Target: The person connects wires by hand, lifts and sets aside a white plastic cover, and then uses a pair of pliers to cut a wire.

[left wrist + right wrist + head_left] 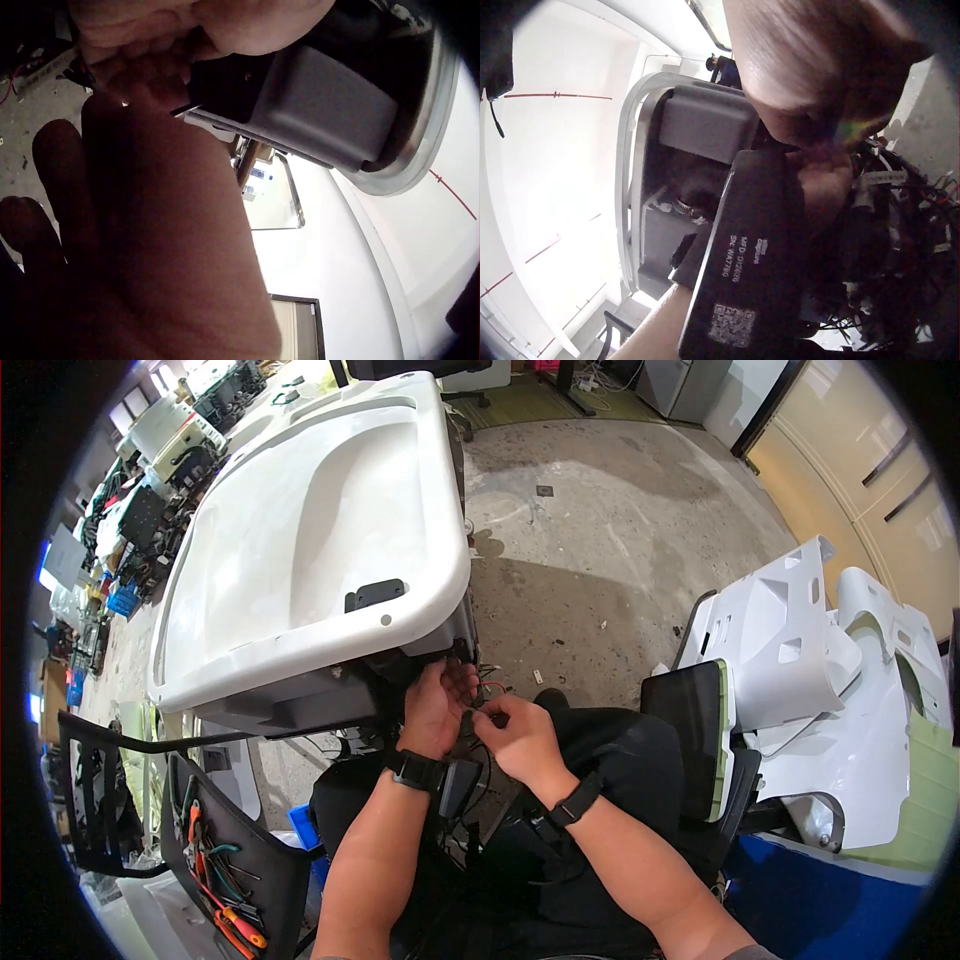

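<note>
My left hand (pixel 432 712) reaches palm up beneath the front edge of a large white panel (pixel 300 540) with a grey body (pixel 290 705) under it. Its outer fingers spread loosely, while thumb and index tips are hidden in shadow; I cannot tell what they hold. Close beside it, my right hand (pixel 522 738) has curled fingers, thumb and index pinching a small dark piece (pixel 467 724) by the left palm. A red wire (pixel 492 684) runs just beyond the fingertips. In the right wrist view, a wire bundle (pixel 900 247) hangs beside the hands.
At lower left, a black mesh surface (pixel 270 800) carries pliers and an orange-handled screwdriver (pixel 245 926). White moulded panels (pixel 780 650) and a dark flat panel (pixel 682 725) stand to the right. Concrete floor (pixel 620 560) lies beyond.
</note>
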`<action>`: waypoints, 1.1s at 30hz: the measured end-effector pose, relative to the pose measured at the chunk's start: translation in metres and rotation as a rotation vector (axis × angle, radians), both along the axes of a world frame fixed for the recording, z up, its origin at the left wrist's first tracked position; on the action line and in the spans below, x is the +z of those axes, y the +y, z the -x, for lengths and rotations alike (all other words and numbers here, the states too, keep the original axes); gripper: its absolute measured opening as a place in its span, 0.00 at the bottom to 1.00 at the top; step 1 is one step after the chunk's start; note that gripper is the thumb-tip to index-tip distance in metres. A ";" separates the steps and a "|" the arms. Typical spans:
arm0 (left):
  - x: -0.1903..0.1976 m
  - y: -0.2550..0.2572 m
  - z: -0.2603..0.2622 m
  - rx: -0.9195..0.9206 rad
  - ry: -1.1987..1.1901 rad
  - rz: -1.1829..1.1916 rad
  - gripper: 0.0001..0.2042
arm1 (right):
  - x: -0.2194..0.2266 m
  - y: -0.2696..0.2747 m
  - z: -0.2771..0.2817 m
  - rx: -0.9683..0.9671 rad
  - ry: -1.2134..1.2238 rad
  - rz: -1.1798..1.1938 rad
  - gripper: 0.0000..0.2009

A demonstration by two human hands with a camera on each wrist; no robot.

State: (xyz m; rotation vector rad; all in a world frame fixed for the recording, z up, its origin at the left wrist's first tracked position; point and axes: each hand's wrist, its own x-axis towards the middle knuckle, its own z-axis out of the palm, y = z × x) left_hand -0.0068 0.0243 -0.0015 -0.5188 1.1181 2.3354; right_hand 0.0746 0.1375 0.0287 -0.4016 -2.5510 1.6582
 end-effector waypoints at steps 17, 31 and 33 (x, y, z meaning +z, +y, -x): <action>-0.005 0.000 -0.001 0.050 0.013 0.041 0.07 | -0.002 -0.002 0.000 -0.012 0.036 -0.030 0.12; 0.000 0.001 -0.005 0.011 0.014 0.019 0.09 | 0.002 0.000 0.000 0.007 0.047 -0.022 0.11; -0.001 -0.001 -0.005 0.009 0.008 0.016 0.09 | 0.003 0.000 0.000 0.003 0.042 -0.022 0.11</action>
